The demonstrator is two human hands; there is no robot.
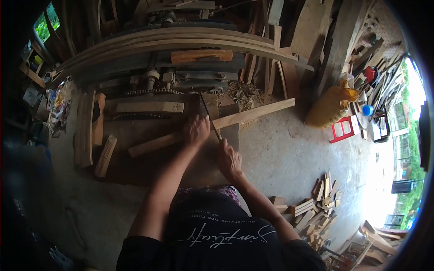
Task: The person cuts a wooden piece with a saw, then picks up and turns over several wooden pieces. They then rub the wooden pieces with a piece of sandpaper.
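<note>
A long wooden board (253, 113) lies slantwise across the dark work surface, in front of my body. My left hand (197, 130) is closed over the board, left of a thin saw-like blade (206, 107). In my right hand (230, 161) is the near end of this tool, with the fingers wrapped round its handle. The blade crosses the board just right of my left hand and points away from me. Whether its edge has cut into the wood cannot be made out. Beyond the board lies a shorter wooden piece (149, 107).
Long curved planks (181, 36) and a machine with a shaft (151, 79) stand at the back. Upright boards (86, 131) and a small block (106, 156) are at the left. Rightward are a yellow sack (330, 107), a red stool (343, 129) and heaped offcuts (316, 210).
</note>
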